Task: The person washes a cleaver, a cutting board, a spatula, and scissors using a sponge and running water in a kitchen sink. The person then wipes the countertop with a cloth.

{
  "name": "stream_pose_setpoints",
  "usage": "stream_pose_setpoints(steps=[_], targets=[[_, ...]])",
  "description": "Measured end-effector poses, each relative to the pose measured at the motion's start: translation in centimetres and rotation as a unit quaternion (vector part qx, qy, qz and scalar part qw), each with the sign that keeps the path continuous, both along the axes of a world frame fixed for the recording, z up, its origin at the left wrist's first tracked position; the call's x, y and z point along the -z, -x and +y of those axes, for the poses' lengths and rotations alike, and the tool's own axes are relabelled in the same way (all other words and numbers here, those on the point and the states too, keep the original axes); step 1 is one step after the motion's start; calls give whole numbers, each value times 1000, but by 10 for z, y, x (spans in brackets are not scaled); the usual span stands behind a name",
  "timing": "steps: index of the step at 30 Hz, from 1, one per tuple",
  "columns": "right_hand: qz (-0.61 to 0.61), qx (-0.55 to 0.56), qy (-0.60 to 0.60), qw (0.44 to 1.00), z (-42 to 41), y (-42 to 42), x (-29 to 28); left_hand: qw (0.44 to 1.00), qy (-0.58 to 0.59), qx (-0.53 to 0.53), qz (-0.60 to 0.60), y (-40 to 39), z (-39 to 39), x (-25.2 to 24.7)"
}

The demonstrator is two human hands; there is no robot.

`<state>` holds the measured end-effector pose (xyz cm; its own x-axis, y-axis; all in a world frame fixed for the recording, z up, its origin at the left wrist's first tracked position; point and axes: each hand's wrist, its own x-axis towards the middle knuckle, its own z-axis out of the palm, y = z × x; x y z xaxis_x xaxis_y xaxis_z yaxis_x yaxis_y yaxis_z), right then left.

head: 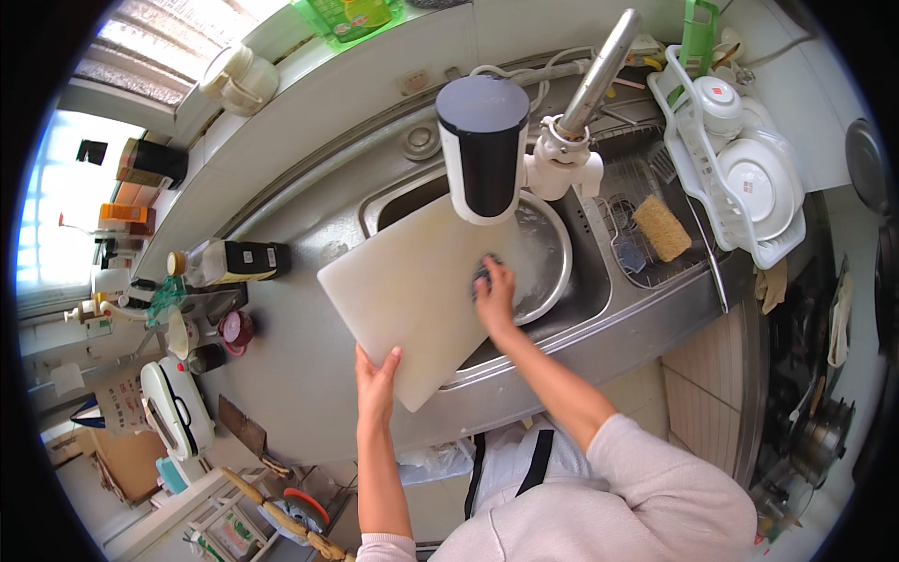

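Note:
A white plastic cutting board (pixel 414 281) lies tilted across the left rim of the sink. My left hand (pixel 376 379) grips its lower left edge, thumb on the upper face. In my right hand (pixel 497 295) is a dark scouring pad (pixel 482 272), pressed onto the board's right part. Beneath the board, a round metal basin (pixel 555 281) with water in it stands in the sink bowl (pixel 593 281). A faucet with a white and black filter unit (pixel 484 151) hangs above the board's top edge and hides part of it.
Right of the basin, a smaller sink holds a wire rack with a tan sponge (pixel 661 228) and a blue scrubber (pixel 630 257). A white dish rack (pixel 695 151) with plates stands beyond. On the left counter are a dark-labelled bottle (pixel 239 263) and a cleaver (pixel 243 421).

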<state>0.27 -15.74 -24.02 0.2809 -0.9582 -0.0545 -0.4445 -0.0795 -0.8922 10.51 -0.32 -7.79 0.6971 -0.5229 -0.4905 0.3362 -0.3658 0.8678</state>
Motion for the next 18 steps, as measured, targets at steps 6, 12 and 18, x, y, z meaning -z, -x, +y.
stream_pose_setpoints(steps=[6, 12, 18], targets=[[-97, -406, 124, 900, 73, -3, -118, 990, 99, -75, 69, -13, 1, 13], [192, -249, 88, 945, -52, 51, -8, 997, 46, -53, 46, -13, -14, 2], [328, -46, -109, 937, -94, 56, 62, 988, 14, -58, 141, -16, -7, 14]])
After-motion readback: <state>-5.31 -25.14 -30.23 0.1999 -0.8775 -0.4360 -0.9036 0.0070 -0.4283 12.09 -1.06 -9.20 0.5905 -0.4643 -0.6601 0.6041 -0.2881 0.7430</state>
